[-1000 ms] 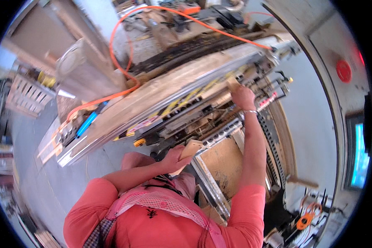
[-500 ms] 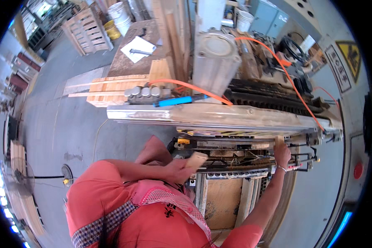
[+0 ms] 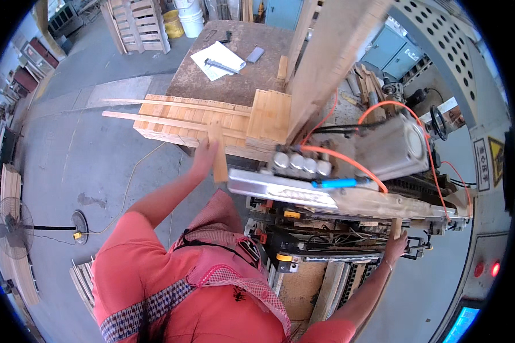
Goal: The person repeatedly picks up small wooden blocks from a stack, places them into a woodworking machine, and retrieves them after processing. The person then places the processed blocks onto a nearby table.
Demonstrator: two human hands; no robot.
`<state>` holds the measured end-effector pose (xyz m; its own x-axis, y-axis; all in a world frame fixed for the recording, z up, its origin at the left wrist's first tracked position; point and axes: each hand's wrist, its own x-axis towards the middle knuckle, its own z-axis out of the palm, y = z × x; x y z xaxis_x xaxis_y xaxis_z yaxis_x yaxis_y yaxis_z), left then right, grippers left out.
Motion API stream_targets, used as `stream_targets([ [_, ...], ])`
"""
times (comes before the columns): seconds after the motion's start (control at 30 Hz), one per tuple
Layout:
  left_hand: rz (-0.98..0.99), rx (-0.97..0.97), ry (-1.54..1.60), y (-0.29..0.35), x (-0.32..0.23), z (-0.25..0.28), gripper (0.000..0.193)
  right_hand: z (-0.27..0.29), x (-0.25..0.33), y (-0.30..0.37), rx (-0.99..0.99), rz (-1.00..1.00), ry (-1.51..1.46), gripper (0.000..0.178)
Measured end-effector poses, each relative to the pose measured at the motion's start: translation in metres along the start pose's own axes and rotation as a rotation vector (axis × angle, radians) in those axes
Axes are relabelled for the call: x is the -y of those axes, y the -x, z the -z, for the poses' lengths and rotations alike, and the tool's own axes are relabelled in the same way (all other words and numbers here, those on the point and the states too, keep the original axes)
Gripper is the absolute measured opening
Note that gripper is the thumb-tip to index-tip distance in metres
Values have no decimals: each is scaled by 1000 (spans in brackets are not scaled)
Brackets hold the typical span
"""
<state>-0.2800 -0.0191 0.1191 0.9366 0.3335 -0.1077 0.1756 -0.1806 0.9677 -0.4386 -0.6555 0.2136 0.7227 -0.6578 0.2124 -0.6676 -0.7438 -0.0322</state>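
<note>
A flat wooden piece (image 3: 219, 166) is pinched by the fingers of the left hand (image 3: 205, 154), toward ten o'clock from the centre of the view, its upper end overlapping the stacked boards (image 3: 180, 116); whether these are touched cannot be told; a short block (image 3: 396, 228) appears to be pinched by the fingers of the right hand (image 3: 396, 247), at four o'clock, beside the machine's long metal beam (image 3: 280, 190); crushing of the right fingers is judged possible, should the machine's parts be set moving with the hand placed so near; the loose strips (image 3: 149, 121) atop the boards could be displaced, were they caught by the left piece's end; the beam's near end could be knocked by its lower end, the two being close; compared with the frame half a second earlier, the left piece has been carried from beside the machine toward the boards at eleven o'clock, the view has been swung leftward, and the right hand's position at the machine has been kept.
</note>
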Motion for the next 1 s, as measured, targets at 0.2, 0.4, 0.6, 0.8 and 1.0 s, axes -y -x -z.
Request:
stream_targets([
  [0.2,46,106,277,-123,50,-48,33,38,29,122,-21,-24,-222,35],
  [0.4,142,143,-52,-167,72,-101,25,64,57,257,104,-86,-353,17],
  [0.6,110,196,-259,-187,86,-111,25,74,87,345,223,-238,-399,19],
  [0.8,31,197,-325,-190,95,-113,28,68,107,390,190,-261,-455,21],
  [1.0,102,253,-268,-202,105,-116,28,65,123,417,253,-346,-507,23],
])
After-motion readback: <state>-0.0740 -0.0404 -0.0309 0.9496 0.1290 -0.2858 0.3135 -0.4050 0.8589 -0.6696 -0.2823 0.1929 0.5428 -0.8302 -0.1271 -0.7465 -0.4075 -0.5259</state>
